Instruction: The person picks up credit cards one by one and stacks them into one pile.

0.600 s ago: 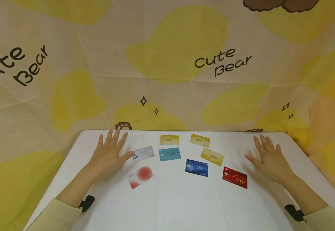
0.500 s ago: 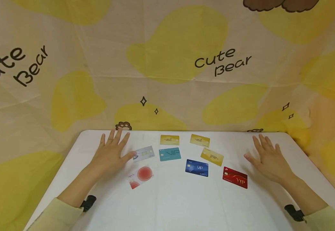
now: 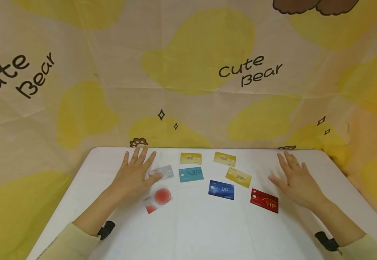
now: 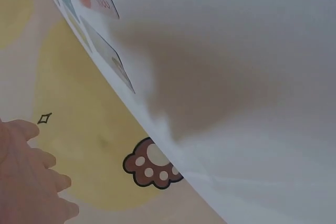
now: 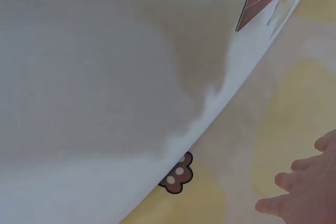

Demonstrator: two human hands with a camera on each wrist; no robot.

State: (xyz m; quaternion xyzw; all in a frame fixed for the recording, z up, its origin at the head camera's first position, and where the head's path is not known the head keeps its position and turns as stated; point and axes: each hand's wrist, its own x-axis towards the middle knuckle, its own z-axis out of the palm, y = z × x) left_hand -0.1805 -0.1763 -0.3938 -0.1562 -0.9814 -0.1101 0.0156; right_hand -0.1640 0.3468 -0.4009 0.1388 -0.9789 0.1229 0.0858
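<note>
Fingers spread, my left hand (image 3: 133,178) hovers over the left side of the table, its thumb overlapping a silver card (image 3: 167,171) in the head view. Just below that lies a white card with red circles (image 3: 162,196). My right hand (image 3: 300,184) is held out flat on the other side, holding nothing, to the right of a red VIP card (image 3: 264,200). Between the hands lie a blue VIP card (image 3: 221,190), a teal VIP card (image 3: 191,174) and three gold cards, one of them a tilted gold card (image 3: 238,177). The wrist views show each hand's shadow on the tabletop.
The white table (image 3: 208,231) has rounded back corners. Right behind its far edge hangs a beige and yellow cloth (image 3: 188,108) printed with "Cute Bear" and paw marks. A black strap (image 3: 106,230) sits at the left wrist, another at the right.
Both hands have moved inward, the left to the right and the right to the left. The left thumb now covers more of the silver card. The cards lie where they were.
</note>
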